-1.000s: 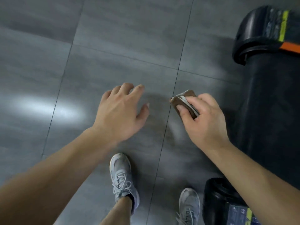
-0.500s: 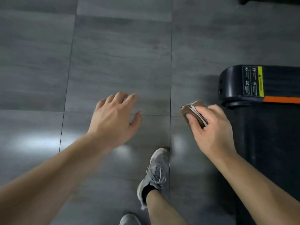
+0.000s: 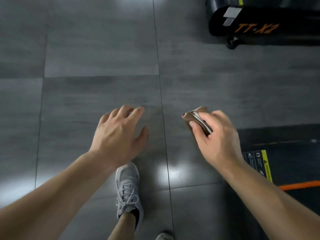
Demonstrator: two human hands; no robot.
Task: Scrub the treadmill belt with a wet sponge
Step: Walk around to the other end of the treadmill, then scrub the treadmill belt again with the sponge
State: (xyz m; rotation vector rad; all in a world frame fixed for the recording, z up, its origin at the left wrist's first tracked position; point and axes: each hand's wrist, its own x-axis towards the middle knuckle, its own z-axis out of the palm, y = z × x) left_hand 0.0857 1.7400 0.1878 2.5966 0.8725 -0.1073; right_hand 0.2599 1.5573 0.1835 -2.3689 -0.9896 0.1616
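Observation:
My right hand [image 3: 217,138] grips a folded brown sponge [image 3: 194,118] with a pale layer in it, held in the air above the grey floor. The black treadmill [image 3: 285,153] lies at the lower right; only its end with a yellow label and an orange stripe shows, partly behind my right forearm. The sponge is to the left of the treadmill and does not touch it. My left hand [image 3: 119,135] hangs over the floor with its fingers loosely spread and holds nothing.
Grey floor tiles [image 3: 97,58] fill most of the view. A second black machine with orange lettering and a small wheel [image 3: 256,23] stands at the top right. My grey shoe [image 3: 129,189] is on the floor below my left hand.
The view has moved past the treadmill's end, which slid from the right middle to the lower right. The second machine came into sight. Both hands keep their poses.

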